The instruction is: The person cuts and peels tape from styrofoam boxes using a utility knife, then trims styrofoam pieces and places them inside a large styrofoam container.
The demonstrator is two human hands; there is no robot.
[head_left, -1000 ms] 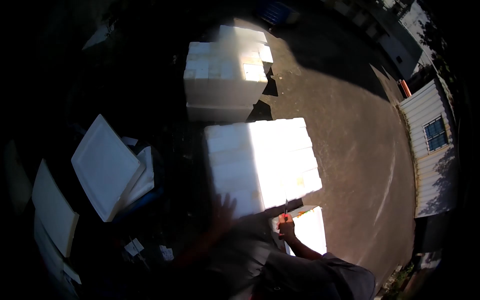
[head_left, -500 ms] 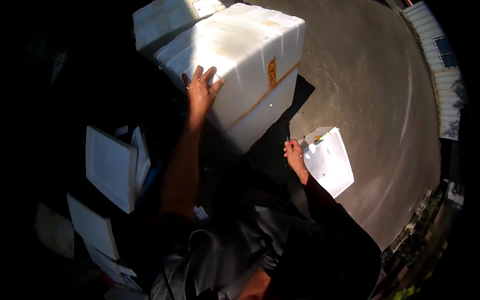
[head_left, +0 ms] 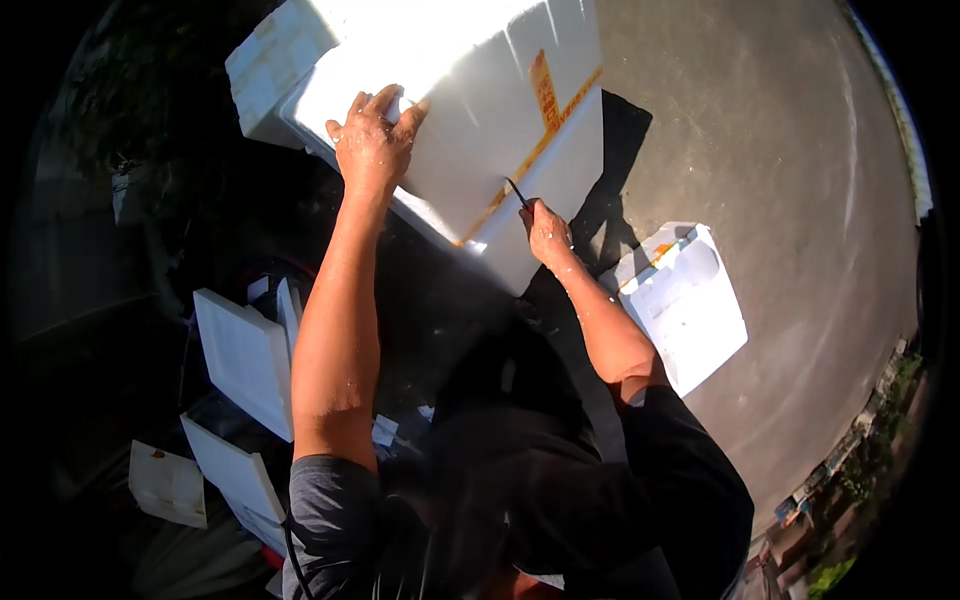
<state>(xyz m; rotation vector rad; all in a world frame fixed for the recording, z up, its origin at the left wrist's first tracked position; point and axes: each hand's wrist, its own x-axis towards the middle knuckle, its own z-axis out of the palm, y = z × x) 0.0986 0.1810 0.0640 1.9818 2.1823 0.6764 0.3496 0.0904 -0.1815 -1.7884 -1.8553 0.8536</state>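
R grip (head_left: 548, 234) w/ knife (head_left: 515, 190); foam box (head_left: 475, 130) just fwd.

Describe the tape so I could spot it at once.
Find the big white box with the left hand on it. On its near side, tape runs aslant, with a short strip branching upward. Its yellow-orange colour and reddish marks set it apart from the bare white around it.

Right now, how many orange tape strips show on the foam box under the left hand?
2: a short strip up the side of the foam box, and a long strip along its seam. Others may be hidden on unseen faces.
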